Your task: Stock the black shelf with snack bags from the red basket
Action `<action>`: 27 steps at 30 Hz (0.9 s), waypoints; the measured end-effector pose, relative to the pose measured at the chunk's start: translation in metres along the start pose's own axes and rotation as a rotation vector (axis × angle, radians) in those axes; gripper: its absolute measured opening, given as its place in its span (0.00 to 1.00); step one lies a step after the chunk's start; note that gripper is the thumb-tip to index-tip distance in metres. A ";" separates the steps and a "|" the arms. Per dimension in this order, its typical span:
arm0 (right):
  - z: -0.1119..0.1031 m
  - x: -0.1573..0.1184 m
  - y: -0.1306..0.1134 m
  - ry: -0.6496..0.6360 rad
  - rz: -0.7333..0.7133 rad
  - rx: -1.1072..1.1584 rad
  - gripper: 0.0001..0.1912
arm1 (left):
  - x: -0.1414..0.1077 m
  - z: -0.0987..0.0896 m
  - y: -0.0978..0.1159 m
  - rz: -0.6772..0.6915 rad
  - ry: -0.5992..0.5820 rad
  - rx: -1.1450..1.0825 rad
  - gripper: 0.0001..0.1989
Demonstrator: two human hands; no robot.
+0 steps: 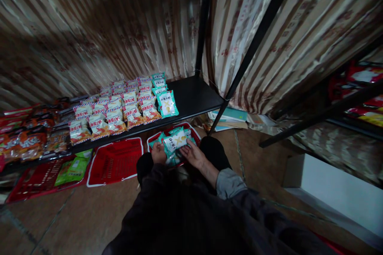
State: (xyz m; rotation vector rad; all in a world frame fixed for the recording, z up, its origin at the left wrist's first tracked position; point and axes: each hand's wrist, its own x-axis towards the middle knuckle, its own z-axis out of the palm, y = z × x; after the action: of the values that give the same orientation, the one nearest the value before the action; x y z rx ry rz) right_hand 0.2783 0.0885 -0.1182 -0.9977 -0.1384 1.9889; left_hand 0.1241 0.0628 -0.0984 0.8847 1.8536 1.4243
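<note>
A teal and white snack bag (176, 141) lies level between my two hands, over a red basket (196, 134) on the floor. My left hand (158, 153) is closed on the bag's left end, its fingers curled. At the right end, my right hand (194, 155) grips the lower edge, its fingers partly beneath the bag. More teal bags (172, 160) lie in the basket below. On the low black shelf ahead, a similar teal bag (167, 104) fronts a short row of the same kind, beside rows of white and orange snack bags (116, 121).
A bare stretch of black shelf (191, 95) ends at a slanting metal post (243, 61). Two more red baskets (115, 161) stand to the left, one holding green packets (72, 170). Books (230, 114) lie behind the post. At the right is a white box (338, 191).
</note>
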 end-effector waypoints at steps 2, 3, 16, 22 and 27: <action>-0.001 0.000 -0.015 -0.065 -0.037 -0.080 0.12 | 0.009 -0.011 0.014 0.035 -0.018 0.026 0.06; -0.001 0.000 -0.022 -0.107 -0.049 -0.121 0.13 | 0.013 -0.016 0.021 0.052 -0.049 0.039 0.06; 0.022 -0.015 -0.034 -0.172 0.067 -0.041 0.10 | 0.050 -0.017 0.101 0.108 -0.341 0.058 0.08; 0.027 -0.025 -0.034 -0.093 0.023 0.095 0.09 | 0.041 -0.017 0.095 0.013 -0.306 -0.069 0.21; 0.032 -0.026 -0.031 -0.066 0.002 0.151 0.11 | 0.029 -0.011 0.084 -0.077 -0.197 -0.211 0.21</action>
State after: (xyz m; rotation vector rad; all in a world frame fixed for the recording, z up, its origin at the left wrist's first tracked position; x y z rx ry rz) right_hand 0.2838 0.0964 -0.0677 -0.8362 -0.0228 2.0029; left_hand 0.1096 0.0961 -0.0167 0.8089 1.5440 1.4015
